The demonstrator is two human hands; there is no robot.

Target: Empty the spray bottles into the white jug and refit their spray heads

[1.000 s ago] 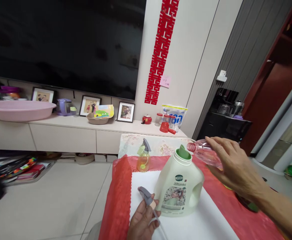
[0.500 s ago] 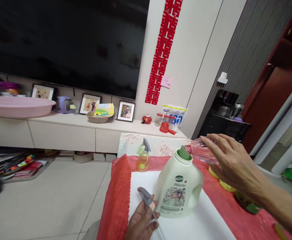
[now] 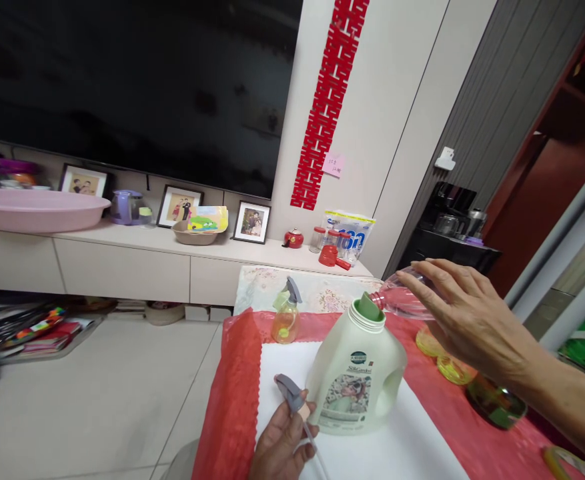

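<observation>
My right hand grips a clear pinkish bottle tipped on its side. Its neck rests at the green spout in the mouth of a pale green detergent jug, which stands upright on a white sheet. Lower down, my left hand holds a grey spray trigger head with its thin dip tube hanging down, close by the jug's left side. A spray bottle with a grey trigger stands behind, left of the jug. Whether liquid runs from the tipped bottle, I cannot tell.
Red cloth covers the table. Yellow glass-like items, a dark green one and a tape roll lie to the right. Behind, a low cabinet bears a pink basin, framed photos and red-lidded jars.
My right hand has raised the bottle's rear end slightly, its neck staying at the jug's spout. My left hand and the trigger head have hardly moved.
</observation>
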